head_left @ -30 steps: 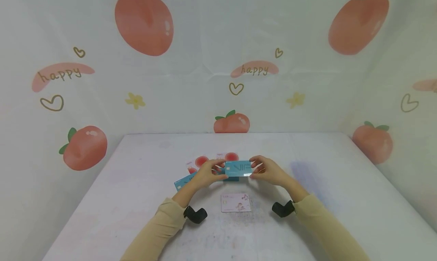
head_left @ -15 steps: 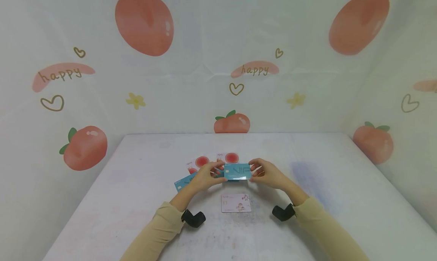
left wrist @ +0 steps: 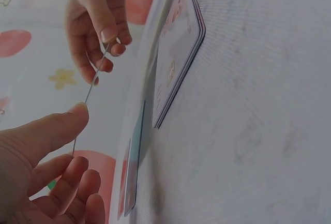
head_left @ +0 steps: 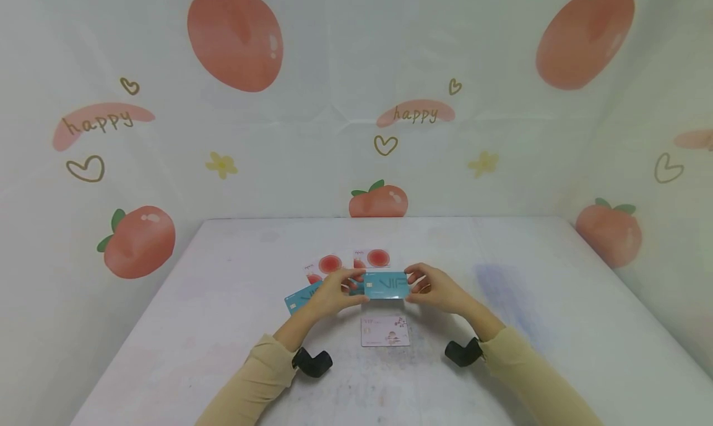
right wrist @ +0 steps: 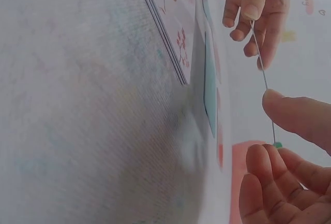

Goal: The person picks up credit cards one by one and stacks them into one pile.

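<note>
Both hands hold one blue VIP card point(head_left: 387, 285) above the table, pinched by its two short ends. My left hand point(head_left: 334, 291) grips the left end between thumb and fingers; my right hand point(head_left: 437, 288) does the same at the right end. Edge-on, the held card point(left wrist: 92, 87) is a thin line in the left wrist view. Below it, nearer me, lies a small stack of pink-white VIP cards point(head_left: 385, 331), whose layered edges show in both wrist views. Another blue card point(head_left: 301, 298) lies tilted by the left hand, and one more is mostly hidden behind the held card.
White cards with red circles lie behind the hands, one at the left point(head_left: 328, 264) and one further right point(head_left: 372, 258). The white table point(head_left: 167, 352) meets a fruit-patterned cloth backdrop point(head_left: 312, 147) at its far edge. Black wrist cameras point(head_left: 313, 363) hang under both wrists.
Both hands have brought the blue card down and toward me, slightly left, so it sits nearer the pink-white stack. The cards on the table have not moved.
</note>
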The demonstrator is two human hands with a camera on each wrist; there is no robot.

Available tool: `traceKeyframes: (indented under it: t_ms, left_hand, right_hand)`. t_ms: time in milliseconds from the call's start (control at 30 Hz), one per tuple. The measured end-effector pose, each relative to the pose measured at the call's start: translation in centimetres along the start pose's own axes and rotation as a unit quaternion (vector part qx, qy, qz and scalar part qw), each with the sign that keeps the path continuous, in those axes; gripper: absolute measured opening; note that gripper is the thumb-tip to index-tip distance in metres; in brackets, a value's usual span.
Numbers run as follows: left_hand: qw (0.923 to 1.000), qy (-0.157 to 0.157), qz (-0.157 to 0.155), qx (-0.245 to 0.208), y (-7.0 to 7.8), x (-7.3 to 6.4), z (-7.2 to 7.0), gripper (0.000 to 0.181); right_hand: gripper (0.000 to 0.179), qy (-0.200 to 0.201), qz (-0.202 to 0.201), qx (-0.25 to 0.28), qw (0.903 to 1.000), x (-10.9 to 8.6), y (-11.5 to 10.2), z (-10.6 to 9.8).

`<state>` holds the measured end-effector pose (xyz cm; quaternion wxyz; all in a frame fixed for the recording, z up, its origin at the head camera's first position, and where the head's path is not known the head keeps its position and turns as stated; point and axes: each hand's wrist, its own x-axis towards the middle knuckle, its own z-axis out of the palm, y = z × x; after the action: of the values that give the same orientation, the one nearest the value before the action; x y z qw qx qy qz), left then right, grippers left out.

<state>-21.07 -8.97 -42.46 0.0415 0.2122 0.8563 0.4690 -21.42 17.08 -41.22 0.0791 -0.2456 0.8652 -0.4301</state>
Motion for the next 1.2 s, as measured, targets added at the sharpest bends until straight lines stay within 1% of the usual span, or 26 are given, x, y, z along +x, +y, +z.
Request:
traceKeyframes:
  t_ms: [167,333,600,733,1000,1200]
  left_hand:
    - [0.9999,-0.003,0.01,0.005,-0.2,-0.3,-0.1,0.054]
    - [0.9999,-0.005,0.003,0.01,-0.3,-0.7,-0.1,0.053]
    - [0.9998,-0.009,-0.001,0.019,-0.1,-1.2,-0.2,0.053]
    - [0.9997,-0.011,-0.004,0.022,-0.2,-1.5,-0.2,0.052]
    - [0.9993,-0.013,0.0,0.035,-0.4,-2.0,0.0,0.053]
    - [0.9991,-0.019,0.009,0.037,-0.2,-2.5,-0.1,0.054]
  right_hand:
    - [0.049,-0.002,-0.003,-0.004,1.0,-0.1,0.0,0.3]
    - [0.048,-0.003,-0.003,-0.008,1.0,-0.2,0.2,0.6]
    - [0.048,-0.009,0.02,-0.008,0.9997,-0.3,0.0,0.9]
    - [0.049,-0.013,0.022,-0.008,0.9996,-0.4,0.0,1.1]
    - [0.048,-0.017,0.017,-0.005,0.9997,-0.9,-0.2,1.4]
    - [0.048,-0.018,0.003,-0.015,0.9997,-1.2,-0.1,1.7]
